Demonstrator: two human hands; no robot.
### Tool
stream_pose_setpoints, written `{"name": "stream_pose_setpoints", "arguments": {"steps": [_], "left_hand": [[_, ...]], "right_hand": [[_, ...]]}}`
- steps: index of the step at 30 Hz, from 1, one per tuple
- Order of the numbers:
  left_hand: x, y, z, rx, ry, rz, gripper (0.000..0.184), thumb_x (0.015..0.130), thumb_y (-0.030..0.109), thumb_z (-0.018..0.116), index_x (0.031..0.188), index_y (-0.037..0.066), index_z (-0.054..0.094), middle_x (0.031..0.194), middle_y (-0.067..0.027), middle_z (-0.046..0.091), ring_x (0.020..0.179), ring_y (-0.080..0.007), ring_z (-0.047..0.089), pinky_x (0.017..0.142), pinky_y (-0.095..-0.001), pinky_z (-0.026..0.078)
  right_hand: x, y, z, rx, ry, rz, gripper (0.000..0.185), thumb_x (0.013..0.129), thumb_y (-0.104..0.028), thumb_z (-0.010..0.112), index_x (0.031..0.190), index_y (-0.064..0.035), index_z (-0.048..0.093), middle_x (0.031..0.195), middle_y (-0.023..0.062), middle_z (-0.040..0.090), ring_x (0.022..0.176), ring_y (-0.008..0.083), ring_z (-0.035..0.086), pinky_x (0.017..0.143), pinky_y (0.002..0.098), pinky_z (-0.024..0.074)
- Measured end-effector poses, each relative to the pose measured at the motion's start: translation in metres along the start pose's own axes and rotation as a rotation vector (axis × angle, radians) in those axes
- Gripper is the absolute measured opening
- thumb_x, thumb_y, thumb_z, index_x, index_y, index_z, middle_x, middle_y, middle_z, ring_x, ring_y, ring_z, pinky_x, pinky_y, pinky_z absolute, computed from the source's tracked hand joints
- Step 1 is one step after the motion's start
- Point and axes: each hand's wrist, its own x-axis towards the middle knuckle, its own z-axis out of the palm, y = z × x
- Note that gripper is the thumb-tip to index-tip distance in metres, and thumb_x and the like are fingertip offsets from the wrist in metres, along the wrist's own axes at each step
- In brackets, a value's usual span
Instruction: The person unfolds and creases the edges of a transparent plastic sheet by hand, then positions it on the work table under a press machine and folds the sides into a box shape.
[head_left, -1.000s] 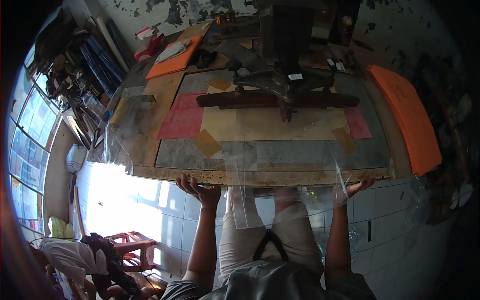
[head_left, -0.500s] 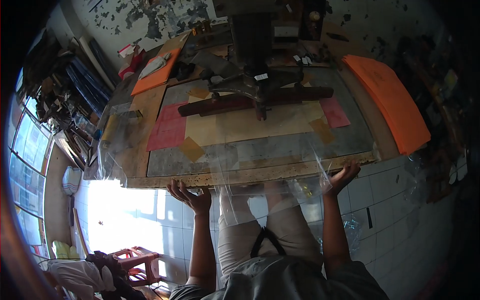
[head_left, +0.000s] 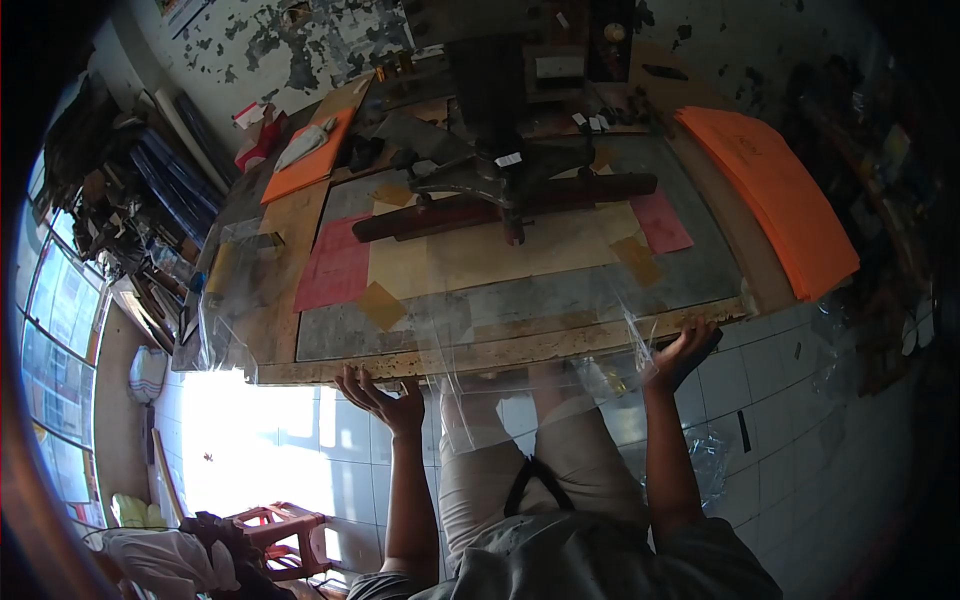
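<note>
My left hand (head_left: 388, 402) is against the front edge of a wood-edged board (head_left: 480, 352), fingers spread, palm turned up. At the board's right end, my right hand (head_left: 684, 356) touches the same edge with its fingers extended. Clear plastic sheet (head_left: 450, 390) drapes over the front edge between my hands and hangs toward my legs. On the board's grey top lie a long cream sheet (head_left: 490, 258), a red-pink piece (head_left: 330, 262) at left, another pink piece (head_left: 661, 222) at right, and several small tan squares (head_left: 380, 306). Above them is a dark metal press arm (head_left: 505, 200).
A stack of orange sheets (head_left: 775, 205) lies on the right side, with a smaller orange stack (head_left: 300, 165) at far left under a pale cloth. A red plastic stool (head_left: 285, 535) stands on the tiled floor at lower left. Crumpled plastic (head_left: 706, 465) lies at lower right.
The view has shifted slightly, with the board's left front corner a little lower in the picture. Both hands stay at the front edge, and the sheets keep their layout.
</note>
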Motion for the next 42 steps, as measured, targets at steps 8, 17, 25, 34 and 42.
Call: {"name": "stream_pose_setpoints", "arguments": {"steps": [8,17,25,34,42], "left_hand": [[-0.001,-0.001,0.003,-0.013,-0.006,-0.018,0.08,0.093,0.04,0.071,0.154,0.007,0.031,0.158,-0.0259,0.033,0.151,-0.053,0.022,0.118,-0.0726,0.021],[-0.004,-0.004,0.005,-0.066,-0.003,-0.033,0.083,0.091,0.041,0.074,0.153,0.007,0.031,0.157,-0.0265,0.033,0.15,-0.0536,0.023,0.118,-0.0728,0.021],[0.0,0.001,-0.011,-0.036,-0.057,-0.03,0.069,0.097,0.04,0.066,0.151,0.008,0.038,0.155,-0.0239,0.037,0.149,-0.0498,0.029,0.119,-0.0677,0.023],[0.101,0.001,-0.061,-0.262,-0.1,0.04,0.024,0.1,0.026,0.059,0.114,0.008,0.064,0.104,-0.0052,0.071,0.1,-0.0265,0.064,0.102,-0.0451,0.036],[0.215,0.057,0.012,-0.531,-0.622,0.189,0.043,0.092,0.023,0.071,0.13,0.007,0.06,0.122,-0.0154,0.066,0.115,-0.0378,0.063,0.103,-0.0478,0.047]], "right_hand": [[0.004,-0.005,0.0,0.05,0.013,0.01,0.093,0.083,-0.065,0.076,0.145,-0.0061,0.039,0.151,0.0232,0.043,0.146,0.0512,0.034,0.117,0.0691,0.0287],[0.002,-0.007,-0.008,0.053,-0.047,0.009,0.094,0.086,-0.058,0.076,0.15,-0.0039,0.032,0.154,0.0251,0.038,0.149,0.0522,0.03,0.118,0.0688,0.0259],[0.017,-0.013,-0.034,0.201,-0.09,-0.006,0.061,0.102,-0.04,0.058,0.146,-0.0005,0.044,0.155,0.0237,0.041,0.148,0.0505,0.031,0.118,0.0648,0.027],[0.166,-0.021,-0.082,0.505,-0.204,0.052,0.023,0.105,-0.018,0.055,0.117,-0.0032,0.068,0.115,0.0118,0.07,0.114,0.0314,0.061,0.106,0.0455,0.04],[0.258,-0.077,0.027,0.729,-0.801,-0.376,0.024,0.103,-0.017,0.061,0.122,-0.0049,0.07,0.116,0.0106,0.07,0.117,0.0267,0.065,0.102,0.0384,0.047]]}}
